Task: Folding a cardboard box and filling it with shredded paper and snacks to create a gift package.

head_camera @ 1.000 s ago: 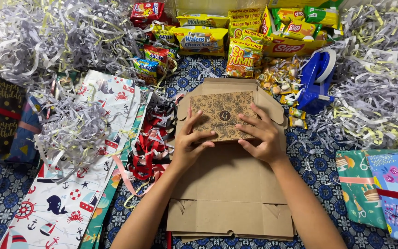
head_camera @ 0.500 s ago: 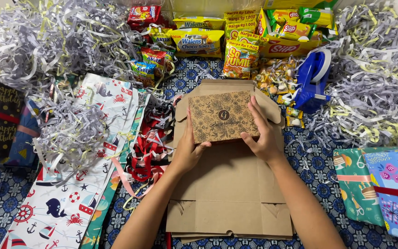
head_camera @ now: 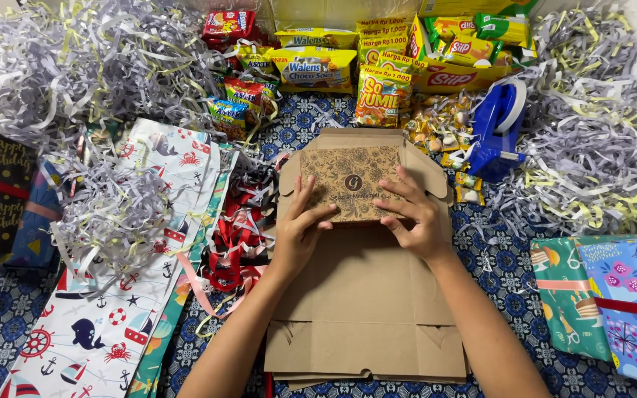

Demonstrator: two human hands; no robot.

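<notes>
1. Your left hand point(head_camera: 300, 234) has slid off the face of the printed brown cardboard flap point(head_camera: 351, 183) toward its left edge; a second ago its fingers were spread across the pattern, near the middle of the frame.
2. Your right hand point(head_camera: 416, 217) has shifted to the flap's lower right corner, fingers curled round the edge.
3. The flap now shows more of its patterned face, including the round dark emblem at its centre, and stands raised from the flat brown cardboard box blank point(head_camera: 363, 317).
</notes>
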